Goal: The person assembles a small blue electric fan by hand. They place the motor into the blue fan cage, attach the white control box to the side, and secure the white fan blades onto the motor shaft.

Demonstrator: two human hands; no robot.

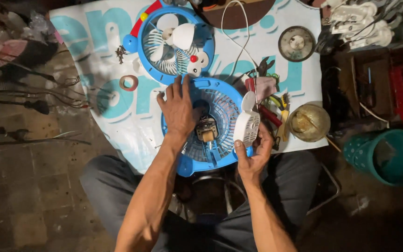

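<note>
The left hand (179,108) lies flat, fingers spread and released, on the blue rear fan grille (220,105), which rests at the near edge of the printed white and blue sheet (117,116), partly over the person's lap. In the middle of that grille sits the small fan motor (206,129), its shaft pointing toward the person, just beside the left palm. The right hand (253,156) is closed around a white vented motor cover (247,123), held upright at the grille's right rim. Farther back on the sheet lies the blue front fan guard (151,28) with the white blades (176,30) resting in it, touching the rear grille at its far rim. A small roll of tape (128,83) lies to the left of the two parts. Toward the sheet's right edge are a pile of hand tools (276,109), what looks like pliers and screwdrivers though the light is dim, a brass-coloured bowl (309,122) at the near right corner, and a round metal disc (296,43) farther back. A teal bucket (388,156) stands on the floor to the right.
</note>
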